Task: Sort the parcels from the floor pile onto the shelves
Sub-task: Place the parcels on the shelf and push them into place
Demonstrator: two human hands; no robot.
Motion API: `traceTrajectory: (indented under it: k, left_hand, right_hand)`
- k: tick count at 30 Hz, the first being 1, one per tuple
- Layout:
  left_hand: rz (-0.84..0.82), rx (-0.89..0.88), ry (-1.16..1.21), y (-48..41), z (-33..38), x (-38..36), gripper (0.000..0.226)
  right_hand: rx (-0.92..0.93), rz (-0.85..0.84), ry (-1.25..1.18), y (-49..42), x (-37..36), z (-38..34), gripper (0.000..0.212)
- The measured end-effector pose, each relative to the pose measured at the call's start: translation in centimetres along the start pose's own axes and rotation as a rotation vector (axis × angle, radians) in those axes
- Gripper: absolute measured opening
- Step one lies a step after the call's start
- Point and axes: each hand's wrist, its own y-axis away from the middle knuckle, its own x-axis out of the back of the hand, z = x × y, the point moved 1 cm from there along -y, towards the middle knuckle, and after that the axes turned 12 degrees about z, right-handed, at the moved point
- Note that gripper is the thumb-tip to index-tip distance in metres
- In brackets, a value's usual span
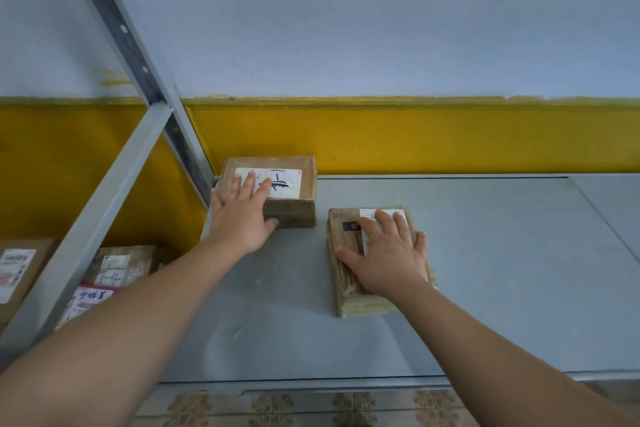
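Note:
Two brown cardboard parcels lie on the grey shelf (pixel 485 270). The left parcel (pixel 298 198), with a white label marked in black pen, sits in the shelf's back left corner against the yellow wall. My left hand (pixel 239 215) lies on its top with straight fingers and the thumb against its front face. The flatter right parcel (pixel 349 302), taped and labelled, lies nearer the shelf's middle. My right hand (pixel 384 253) presses flat on it, fingers spread, covering most of its label.
A grey metal upright (pixel 138 55) and a slanted brace (pixel 114 191) stand at the left. Beyond them a lower shelf holds several labelled parcels (pixel 117 267). The wall behind is blue above and yellow below. Patterned floor tiles (pixel 294 406) show under the shelf's front edge.

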Motion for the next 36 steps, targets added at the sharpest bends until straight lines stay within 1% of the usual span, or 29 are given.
traceTrajectory:
  k: [2,3,5,7,9,11,12,13,14,15,17,18,19,21,23,26,29,33,36]
  left_hand:
    - [0.049,-0.013,0.077,2.1,1.2,-0.2,0.077]
    - [0.072,0.006,0.163,3.2,1.9,-0.4,0.075]
    - [0.074,0.108,0.403,5.5,3.8,-0.6,0.072]
    - [-0.009,0.279,0.647,7.7,6.2,-0.8,0.066]
    - [-0.113,0.441,0.806,9.6,8.5,-1.3,0.058]
    - [-0.172,0.562,0.877,11.0,9.9,-1.9,0.049]
    - [-0.180,0.608,0.901,11.5,10.3,-2.2,0.046]
    - [-0.181,0.645,0.929,11.9,10.5,-2.3,0.043]
    - [-0.186,0.673,0.977,12.4,10.7,-2.2,0.043]
    - [-0.208,0.699,1.052,12.8,11.0,-2.1,0.044]
    - [-0.288,0.742,1.230,13.7,11.9,-1.6,0.045]
    - [-0.317,0.756,1.297,14.1,12.4,-1.3,0.042]
    - [-0.323,0.760,1.333,14.5,12.8,-0.9,0.037]
    - [-0.275,0.769,1.364,15.4,13.1,-0.4,0.034]
    - [-0.206,0.767,1.370,16.4,13.0,0.1,0.036]
    - [-0.171,0.711,1.383,17.9,12.7,1.5,0.032]
    - [-0.152,0.616,1.348,20.0,12.3,3.2,0.030]
    - [-0.161,0.499,1.326,23.7,10.8,5.2,0.035]
    - [-0.163,0.433,1.291,27.0,9.8,6.1,0.044]
  right_hand:
    - [0.016,0.000,-0.039,-0.3,0.5,0.3,0.063]
    - [0.022,0.009,-0.065,-0.5,0.9,0.6,0.062]
    - [-0.004,0.046,-0.133,-1.2,1.9,1.4,0.065]
    - [-0.066,0.104,-0.224,-2.4,2.4,3.0,0.072]
    - [-0.197,0.082,-0.399,-3.8,2.2,4.7,0.081]
    - [-0.397,0.000,-0.657,-4.6,1.7,6.1,0.092]
    - [-0.473,-0.066,-0.751,-4.6,1.4,6.6,0.093]
    - [-0.513,-0.157,-0.804,-4.3,1.2,6.9,0.091]
    - [-0.523,-0.250,-0.848,-3.9,0.9,7.2,0.083]
    - [-0.517,-0.321,-0.905,-3.5,0.5,7.4,0.069]
    - [-0.509,-0.392,-1.034,-2.6,-0.3,7.7,0.045]
    - [-0.496,-0.405,-1.089,-2.1,-0.6,7.7,0.038]
    - [-0.482,-0.408,-1.132,-1.5,-0.8,7.7,0.035]
    - [-0.432,-0.404,-1.196,-0.1,-0.6,7.6,0.035]
    - [-0.340,-0.372,-1.237,1.4,-0.2,7.9,0.042]
    - [-0.272,-0.339,-1.256,3.8,0.5,8.6,0.053]
    - [-0.252,-0.283,-1.312,6.7,0.9,8.9,0.061]
    - [-0.263,-0.128,-1.400,12.3,1.5,8.8,0.063]
    - [-0.296,-0.021,-1.423,17.0,2.1,9.2,0.078]
